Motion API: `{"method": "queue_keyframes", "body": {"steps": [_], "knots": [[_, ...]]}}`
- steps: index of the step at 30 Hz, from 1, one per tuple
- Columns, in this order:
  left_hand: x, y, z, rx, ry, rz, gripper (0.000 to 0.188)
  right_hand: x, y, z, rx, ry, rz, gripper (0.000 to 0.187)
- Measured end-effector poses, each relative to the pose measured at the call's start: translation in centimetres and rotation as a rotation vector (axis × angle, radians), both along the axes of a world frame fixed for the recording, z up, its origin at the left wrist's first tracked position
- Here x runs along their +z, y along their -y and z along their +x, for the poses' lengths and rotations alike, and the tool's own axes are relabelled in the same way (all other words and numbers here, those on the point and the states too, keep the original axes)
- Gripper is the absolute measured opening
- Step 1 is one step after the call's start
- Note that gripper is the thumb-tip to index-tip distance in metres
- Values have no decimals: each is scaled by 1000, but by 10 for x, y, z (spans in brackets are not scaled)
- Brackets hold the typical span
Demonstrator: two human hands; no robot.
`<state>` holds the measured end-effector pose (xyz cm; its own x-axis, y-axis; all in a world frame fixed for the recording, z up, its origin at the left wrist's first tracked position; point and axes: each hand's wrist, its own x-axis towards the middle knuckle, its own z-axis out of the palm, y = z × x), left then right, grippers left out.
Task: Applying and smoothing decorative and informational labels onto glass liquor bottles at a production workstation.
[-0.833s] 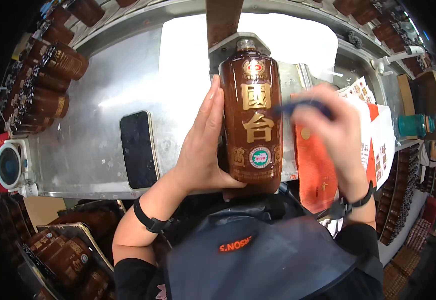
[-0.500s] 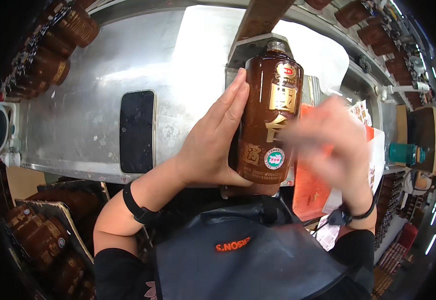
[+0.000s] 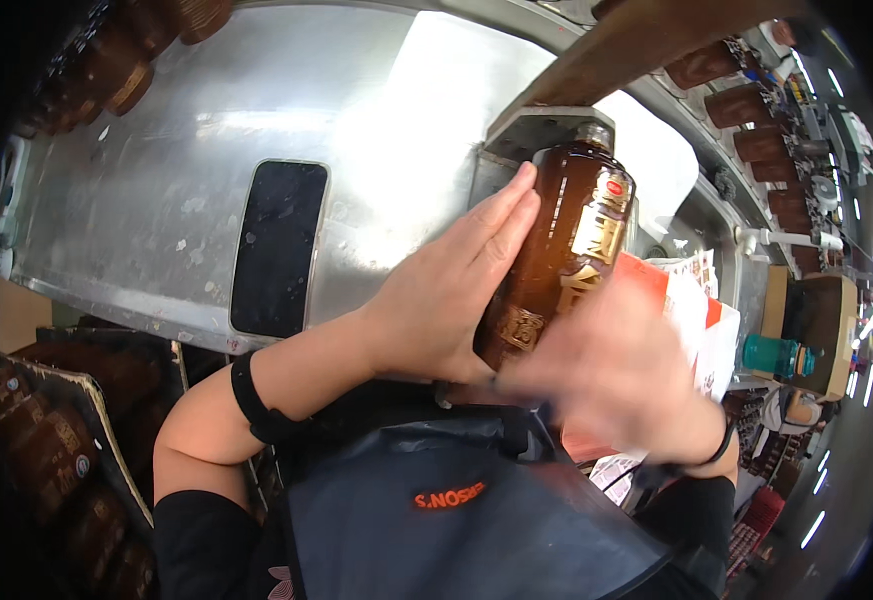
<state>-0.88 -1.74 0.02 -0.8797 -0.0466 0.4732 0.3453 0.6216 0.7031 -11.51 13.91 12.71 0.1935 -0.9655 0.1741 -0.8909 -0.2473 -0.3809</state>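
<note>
A large brown glass bottle [image 3: 564,230] with raised gold lettering lies tilted on its side, its clear neck toward the far side and against a grey metal bracket [image 3: 517,135]. My left hand [image 3: 437,290] steadies it from the left, fingers laid along the glass and thumb near the base. My right hand [image 3: 617,375] passes over the bottle's lower right part and covers it. Motion smears the right fingers, so I cannot make out whether they hold anything.
A dark phone [image 3: 280,248] lies on the metal table [image 3: 157,220] to the left. Orange-red sheets [image 3: 647,275] sit right of the bottle. More brown bottles [image 3: 52,440] stand in a rack at lower left. A brown beam [image 3: 647,45] spans the far side.
My right hand has swept down and left toward the bottle's base, now hiding the round green-and-white sticker. The bottle appears turned a little; the whole view has shifted. My left hand stays against it.
</note>
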Motion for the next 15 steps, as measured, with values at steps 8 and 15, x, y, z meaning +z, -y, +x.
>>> {"method": "queue_keyframes", "body": {"steps": [8,15], "knots": [[5,3,5,-42,98,24,132,0,24,-63,-393,332,4,22],[1,1,1,-52,2,53,129,4,26,-78,-723,446,67,22]]}}
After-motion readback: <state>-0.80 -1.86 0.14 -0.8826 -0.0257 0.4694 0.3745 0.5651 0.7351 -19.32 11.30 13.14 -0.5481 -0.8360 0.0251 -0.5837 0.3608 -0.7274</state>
